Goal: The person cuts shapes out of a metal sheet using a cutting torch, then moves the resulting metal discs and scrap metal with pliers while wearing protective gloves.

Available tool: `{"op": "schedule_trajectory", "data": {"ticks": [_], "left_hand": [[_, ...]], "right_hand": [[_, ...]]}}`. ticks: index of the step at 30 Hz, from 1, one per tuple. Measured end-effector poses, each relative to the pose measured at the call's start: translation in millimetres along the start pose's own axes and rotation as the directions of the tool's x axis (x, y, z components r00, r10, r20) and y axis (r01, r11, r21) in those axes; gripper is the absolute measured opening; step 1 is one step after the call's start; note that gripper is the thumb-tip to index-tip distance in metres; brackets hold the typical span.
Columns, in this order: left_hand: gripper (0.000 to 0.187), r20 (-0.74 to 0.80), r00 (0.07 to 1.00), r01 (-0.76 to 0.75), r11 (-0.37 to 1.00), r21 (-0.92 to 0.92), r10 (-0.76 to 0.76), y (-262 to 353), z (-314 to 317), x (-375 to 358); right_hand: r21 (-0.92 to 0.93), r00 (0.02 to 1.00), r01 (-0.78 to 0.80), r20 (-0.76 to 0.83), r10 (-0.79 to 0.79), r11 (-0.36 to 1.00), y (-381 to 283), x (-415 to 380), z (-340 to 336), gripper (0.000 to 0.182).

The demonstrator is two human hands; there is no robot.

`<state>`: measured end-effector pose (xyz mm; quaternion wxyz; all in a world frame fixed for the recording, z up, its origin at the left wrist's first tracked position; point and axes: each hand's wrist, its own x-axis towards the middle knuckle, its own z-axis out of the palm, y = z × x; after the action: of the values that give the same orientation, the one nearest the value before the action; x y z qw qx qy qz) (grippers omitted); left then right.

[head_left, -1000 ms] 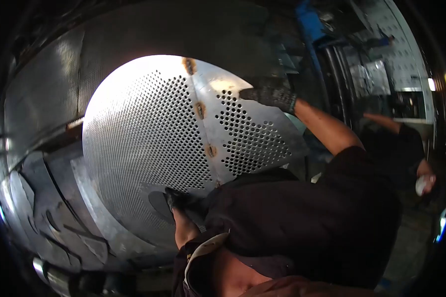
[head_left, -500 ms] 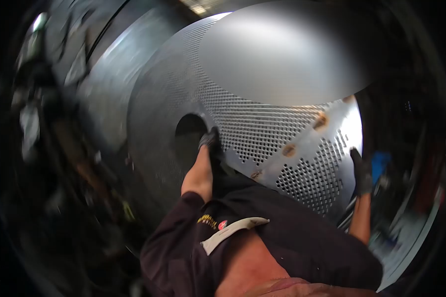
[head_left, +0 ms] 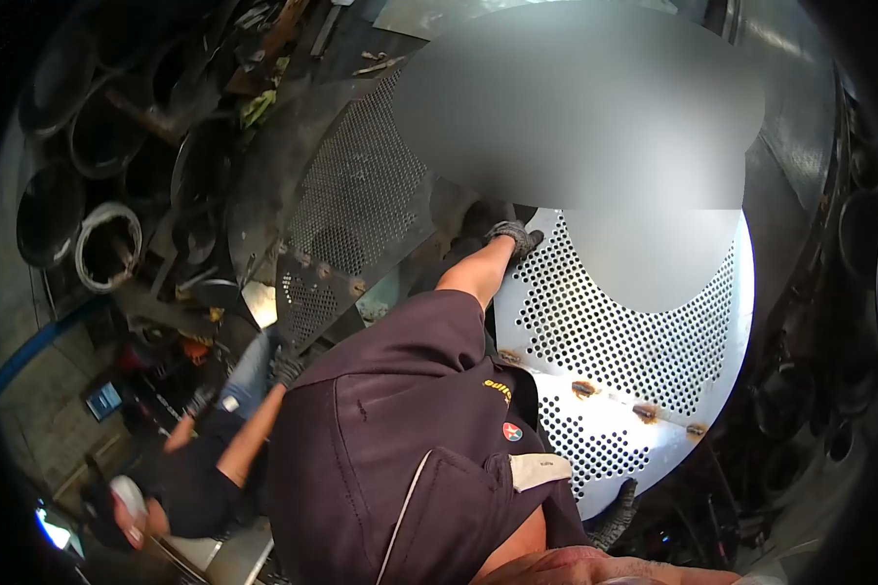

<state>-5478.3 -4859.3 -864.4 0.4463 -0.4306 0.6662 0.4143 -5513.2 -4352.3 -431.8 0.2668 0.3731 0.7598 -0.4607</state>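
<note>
A large round perforated metal plate [head_left: 634, 366] stands before me, with rusty weld spots along a plain band. My left hand [head_left: 515, 239], in a dark glove, is closed around its upper left edge beside a dark opening. My right hand [head_left: 617, 517], also gloved, grips the lower edge, with fingers over the rim. A grey blurred patch hides the upper part of the plate and what lies behind it.
A second perforated plate [head_left: 351, 185] leans to the left, with a co-worker's gloved hand [head_left: 288, 369] at its lower end. That co-worker [head_left: 180, 487] is at lower left. Several pipe ends [head_left: 107, 249] are stacked at far left; more dark round pieces [head_left: 785, 400] lie at right.
My view and body have turned, bringing the co-worker, second plate and pipes clearly into sight. The plate now appears rotated and further right, with both my hands still on it.
</note>
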Motion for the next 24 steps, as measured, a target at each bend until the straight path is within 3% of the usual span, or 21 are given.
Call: {"op": "schedule_trajectory", "data": {"ticks": [1, 3, 4, 6, 7, 11, 14, 16, 18, 20, 24], "left_hand": [[0.088, -0.008, 1.000, 0.021, 1.000, -0.002, -0.021, -4.1, -4.2, -2.3], [0.088, -0.177, 0.984, -0.003, 1.000, -0.024, -0.001, -9.4, 19.1, 7.5], [0.088, -0.182, 0.983, -0.003, 0.999, -0.035, -0.003, -10.1, 24.6, 16.8], [0.087, -0.156, 0.987, -0.034, 0.999, 0.012, 0.035, -17.6, 42.2, 28.2], [0.088, -0.014, 0.999, 0.028, 0.997, -0.072, -0.029, -11.8, 24.8, 1.7], [0.090, -0.126, 0.990, 0.063, 0.998, -0.021, -0.065, -20.3, 6.4, -37.3], [0.093, -0.074, 0.994, 0.075, 0.996, -0.041, -0.078, -27.1, 16.0, -34.7], [0.091, -0.146, 0.987, 0.065, 0.998, 0.005, -0.064, -22.4, 17.4, -44.9], [0.090, -0.028, 0.993, 0.112, 0.990, -0.088, -0.114, 3.4, -18.4, -110.1], [0.089, -0.122, 0.989, 0.079, 0.995, -0.065, -0.087, -15.3, 9.3, -69.7], [0.096, -0.181, 0.983, -0.034, 0.999, 0.005, 0.034, -27.5, 30.5, -47.0]], "right_hand": [[0.042, 0.997, -0.070, 0.024, 0.069, 0.997, 5.3, 11.5, -11.0, 0.061], [0.105, 0.987, -0.147, 0.081, 0.139, 0.984, 15.7, 26.6, -33.1, 0.061], [0.175, 0.970, -0.219, 0.142, 0.196, 0.960, 17.3, 34.0, -38.8, 0.061], [0.156, 0.969, -0.221, 0.143, 0.199, 0.963, 9.6, 29.9, -35.6, 0.062], [0.136, 0.967, -0.229, 0.149, 0.209, 0.964, 3.1, 21.9, -33.7, 0.063], [0.060, 0.945, -0.241, 0.241, 0.220, 0.969, 8.4, 56.4, -28.1, 0.062], [-0.030, 0.968, -0.154, 0.196, 0.157, 0.988, 15.2, 71.5, -49.2, 0.059], [-0.141, 0.984, -0.113, 0.119, 0.130, 0.984, 8.5, 75.0, -52.6, 0.058], [-0.202, 0.992, -0.119, 0.023, 0.126, 0.972, 10.9, 81.2, -55.5, 0.058], [-0.138, 0.986, -0.014, 0.163, 0.036, 0.990, 22.2, 92.2, -59.6, 0.059], [-0.177, 0.988, 0.091, 0.143, -0.066, 0.980, 16.5, 84.5, -55.8, 0.062]]}}
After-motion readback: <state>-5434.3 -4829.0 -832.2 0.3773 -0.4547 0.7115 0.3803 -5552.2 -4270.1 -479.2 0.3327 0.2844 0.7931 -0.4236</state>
